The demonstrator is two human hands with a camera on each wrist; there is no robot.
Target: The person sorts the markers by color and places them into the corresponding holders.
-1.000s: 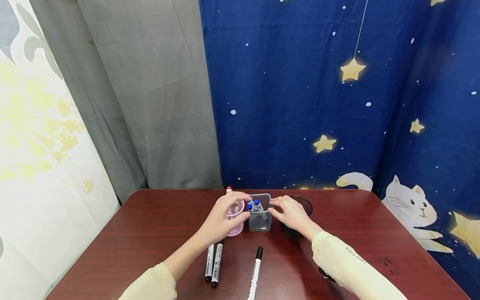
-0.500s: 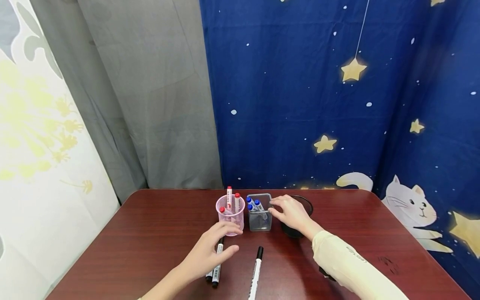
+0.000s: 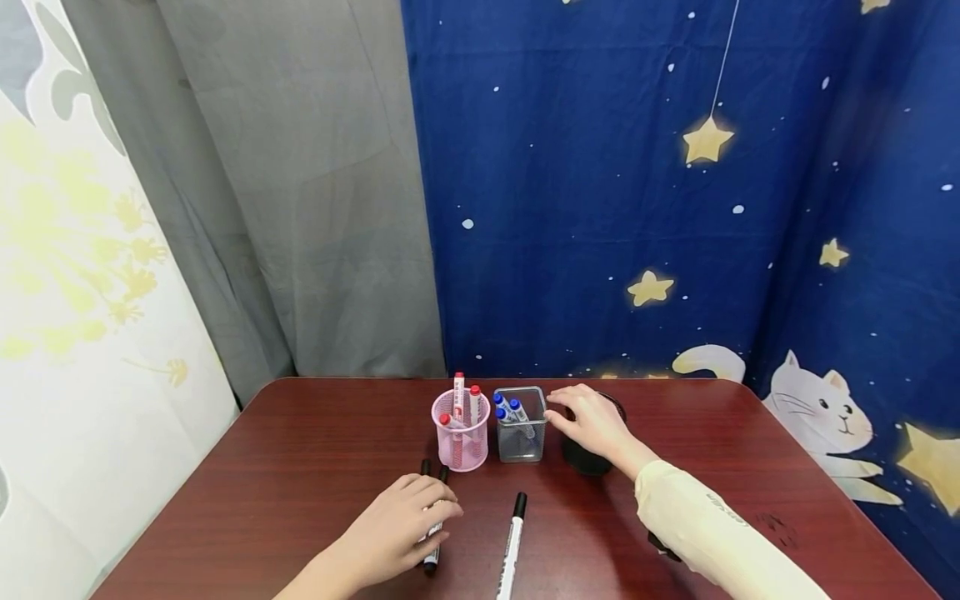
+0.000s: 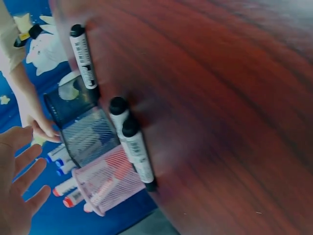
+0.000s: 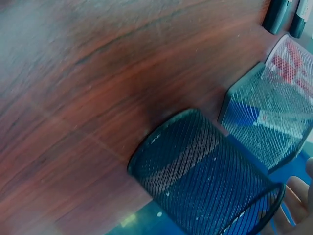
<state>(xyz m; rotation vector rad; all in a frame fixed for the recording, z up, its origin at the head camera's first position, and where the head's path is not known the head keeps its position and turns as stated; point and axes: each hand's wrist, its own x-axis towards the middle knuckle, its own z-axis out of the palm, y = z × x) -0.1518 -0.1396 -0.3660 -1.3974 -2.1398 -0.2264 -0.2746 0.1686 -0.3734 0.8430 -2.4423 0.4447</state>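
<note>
- One reddish-brown worktop (image 3: 315,467).
- Left hand (image 3: 397,529): fingers spread, holding nothing, above two black-capped markers (image 4: 139,156).
- Right hand (image 3: 592,423): fingers relaxed, gripping nothing, over a round black mesh pen cup (image 3: 585,461); contact unclear.
- Square dark mesh holder (image 3: 521,450), between the black cup and a round pink mesh cup (image 3: 472,454).
- Those two markers: white, dark-printed, lying side by side on the worktop near the pink cup.

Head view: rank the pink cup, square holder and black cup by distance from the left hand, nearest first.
1. Pink cup, just beyond the left hand.
2. Square holder, in the middle.
3. Black cup, on the right.
</note>
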